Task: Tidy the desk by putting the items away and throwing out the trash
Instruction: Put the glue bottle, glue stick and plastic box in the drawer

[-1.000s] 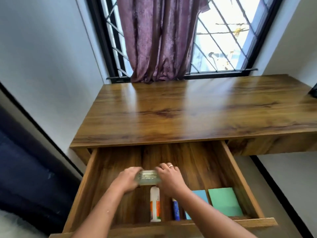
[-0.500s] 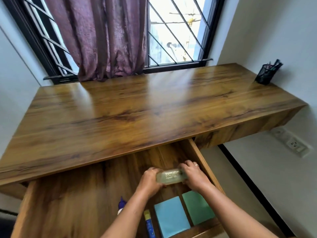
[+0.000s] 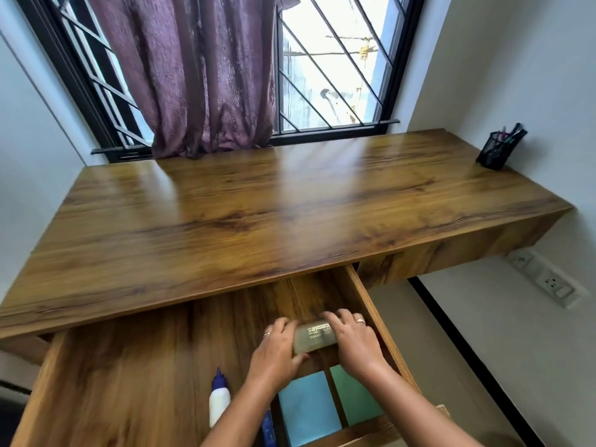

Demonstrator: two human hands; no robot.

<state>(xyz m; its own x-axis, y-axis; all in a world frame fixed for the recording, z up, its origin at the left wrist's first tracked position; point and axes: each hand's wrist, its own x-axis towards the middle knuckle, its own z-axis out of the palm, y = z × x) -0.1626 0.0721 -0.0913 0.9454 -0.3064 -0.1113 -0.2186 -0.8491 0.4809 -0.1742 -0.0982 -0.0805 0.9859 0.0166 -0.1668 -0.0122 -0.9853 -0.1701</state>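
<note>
The wooden drawer [image 3: 129,366] under the desk [image 3: 258,214] stands pulled out. Over its right half, my left hand [image 3: 277,356] and my right hand [image 3: 358,346] together hold a small clear plastic box [image 3: 314,338] with printed text, one hand at each end. Below the hands lie a light blue pad [image 3: 306,408] and a green pad [image 3: 353,398] side by side. A white glue bottle [image 3: 219,401] with a blue cap and a blue stick [image 3: 267,430] lie left of my left forearm.
A black mesh pen holder [image 3: 498,150] with pens stands at the desk's far right corner by the wall. A purple curtain [image 3: 200,75] hangs over the barred window behind the desk. A wall socket strip [image 3: 545,279] sits low on the right wall.
My view has swung left to right, then settled. Both hands have carried the clear box from the drawer's middle toward its right side, above the two pads.
</note>
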